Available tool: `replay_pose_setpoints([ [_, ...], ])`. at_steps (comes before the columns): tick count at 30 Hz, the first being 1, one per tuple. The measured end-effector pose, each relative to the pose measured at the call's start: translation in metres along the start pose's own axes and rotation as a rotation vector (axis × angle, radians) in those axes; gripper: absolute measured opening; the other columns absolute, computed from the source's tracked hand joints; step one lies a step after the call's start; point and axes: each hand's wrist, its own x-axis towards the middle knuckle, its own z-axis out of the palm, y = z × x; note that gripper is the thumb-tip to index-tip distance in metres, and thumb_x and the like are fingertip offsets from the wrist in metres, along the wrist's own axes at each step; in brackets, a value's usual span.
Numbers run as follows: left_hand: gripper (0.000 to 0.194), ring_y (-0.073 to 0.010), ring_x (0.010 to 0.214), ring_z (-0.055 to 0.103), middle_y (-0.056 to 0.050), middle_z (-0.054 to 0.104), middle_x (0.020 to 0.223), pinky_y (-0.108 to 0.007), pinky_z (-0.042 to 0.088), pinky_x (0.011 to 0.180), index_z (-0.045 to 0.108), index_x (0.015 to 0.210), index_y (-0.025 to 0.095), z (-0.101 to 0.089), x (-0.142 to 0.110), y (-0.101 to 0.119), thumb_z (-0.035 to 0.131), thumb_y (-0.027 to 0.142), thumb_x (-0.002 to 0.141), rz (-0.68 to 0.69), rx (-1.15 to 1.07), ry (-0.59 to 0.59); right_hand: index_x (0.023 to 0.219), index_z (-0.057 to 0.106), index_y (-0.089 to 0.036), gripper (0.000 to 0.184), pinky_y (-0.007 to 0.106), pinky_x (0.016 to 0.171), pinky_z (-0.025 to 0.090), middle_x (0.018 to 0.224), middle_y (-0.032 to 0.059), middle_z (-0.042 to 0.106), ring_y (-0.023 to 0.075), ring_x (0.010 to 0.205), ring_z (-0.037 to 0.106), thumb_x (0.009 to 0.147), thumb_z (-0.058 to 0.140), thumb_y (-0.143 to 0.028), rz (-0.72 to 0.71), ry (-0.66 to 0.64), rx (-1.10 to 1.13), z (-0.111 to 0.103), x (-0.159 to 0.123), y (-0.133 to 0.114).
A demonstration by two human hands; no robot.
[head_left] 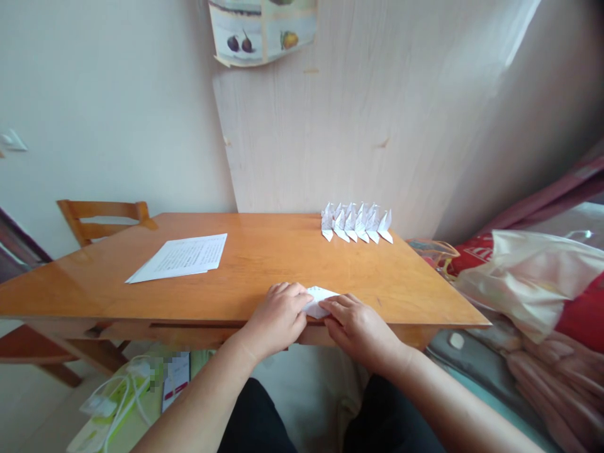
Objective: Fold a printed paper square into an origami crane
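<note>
A small folded piece of white paper (pixel 317 304) lies at the front edge of the wooden table (pixel 264 251), between my two hands. My left hand (pixel 285 314) grips its left side, the thumb resting on the paper and the fingers curled over the far side. On the right side, my right hand (pixel 352 321) presses the paper with its fingers close together. Parts of the paper are hidden under both hands. Toward the back right of the table stand several folded paper figures (pixel 356 223) in rows, with upright pointed tips.
A stack of printed sheets (pixel 182 257) lies on the table's left part. Behind it is a wooden chair (pixel 106 211). Bags (pixel 533 277) and cloth crowd the right side beyond the table edge. Below left are white cables (pixel 125 402).
</note>
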Motion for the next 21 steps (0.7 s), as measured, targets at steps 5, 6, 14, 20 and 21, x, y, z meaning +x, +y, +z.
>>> replay_pose_setpoints([
  [5,0.028,-0.0225,0.106,0.06,-0.006,0.067,0.11,-0.034,0.047,0.095,0.064,0.114,0.023,0.005,0.0,-0.003,0.06,0.016,0.088,0.007,-0.139,0.014,0.099,0.064,-0.021,0.014,0.032,0.087,0.049,0.1,0.0053,0.068,0.0212,0.096,0.061,0.091,0.054,-0.015,0.039,0.011,0.077,0.004,0.0,0.005],
  [6,0.026,-0.0223,0.105,0.06,-0.005,0.068,0.108,-0.033,0.048,0.094,0.065,0.113,0.023,0.007,0.0,-0.004,0.06,0.017,0.088,0.004,-0.151,0.017,0.099,0.064,-0.021,0.014,0.032,0.087,0.048,0.1,0.005,0.068,0.0209,0.096,0.061,0.091,0.054,-0.015,0.042,0.014,0.089,0.004,0.001,0.006],
  [14,0.018,-0.0195,0.094,0.062,-0.004,0.069,0.097,-0.032,0.047,0.085,0.068,0.099,0.022,0.014,-0.002,-0.011,0.05,0.023,0.1,0.046,-0.147,0.061,0.093,0.063,-0.021,0.009,0.032,0.084,0.047,0.097,0.0045,0.067,0.0203,0.092,0.06,0.09,0.059,-0.014,0.033,0.03,0.112,0.005,0.002,0.009],
  [20,0.019,-0.0196,0.09,0.062,-0.003,0.069,0.094,-0.034,0.045,0.083,0.066,0.097,0.021,0.018,-0.005,-0.009,0.048,0.023,0.101,0.047,-0.087,0.101,0.092,0.066,-0.022,0.011,0.031,0.083,0.045,0.095,0.0049,0.066,0.0204,0.092,0.059,0.096,0.057,-0.021,0.043,0.039,0.028,0.007,0.004,0.007],
  [21,0.019,-0.0196,0.09,0.062,-0.003,0.069,0.094,-0.033,0.045,0.082,0.066,0.097,0.021,0.019,-0.005,-0.009,0.048,0.024,0.101,0.047,-0.086,0.107,0.091,0.067,-0.022,0.013,0.031,0.083,0.045,0.095,0.005,0.066,0.0204,0.092,0.058,0.097,0.056,-0.022,0.039,0.037,0.009,0.007,0.004,0.007],
])
